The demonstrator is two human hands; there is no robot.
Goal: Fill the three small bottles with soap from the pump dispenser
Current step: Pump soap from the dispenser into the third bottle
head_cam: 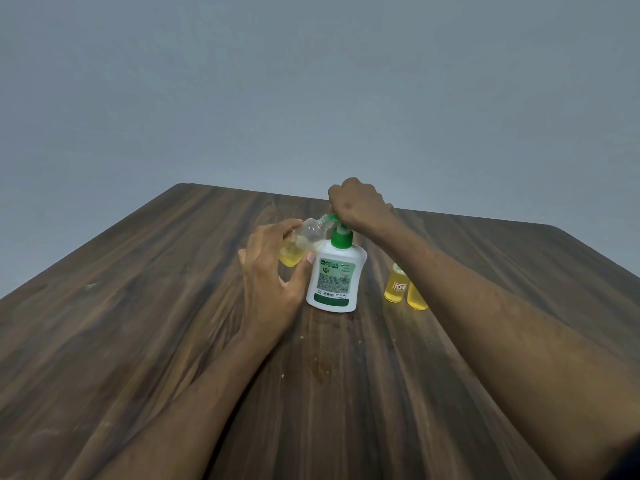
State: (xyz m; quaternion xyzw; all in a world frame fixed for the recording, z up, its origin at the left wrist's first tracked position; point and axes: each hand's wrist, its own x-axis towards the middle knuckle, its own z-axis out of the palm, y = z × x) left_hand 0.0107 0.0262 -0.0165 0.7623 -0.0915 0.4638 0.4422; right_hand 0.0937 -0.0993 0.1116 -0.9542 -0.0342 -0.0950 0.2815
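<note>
A white pump dispenser (334, 282) with a green pump stands mid-table. My right hand (356, 202) sits on the green pump head, fingers curled over it. My left hand (273, 271) grips a small clear bottle (304, 240), tilted with its mouth at the pump's nozzle; yellow soap lies in its lower part. Two small bottles with yellow soap stand right of the dispenser: one with a red-and-white label (396, 285), and one (415, 297) partly hidden by my right forearm.
The dark wooden table (173, 341) stretches around the objects, with a few small spots near its middle. A plain grey wall stands behind the far edge.
</note>
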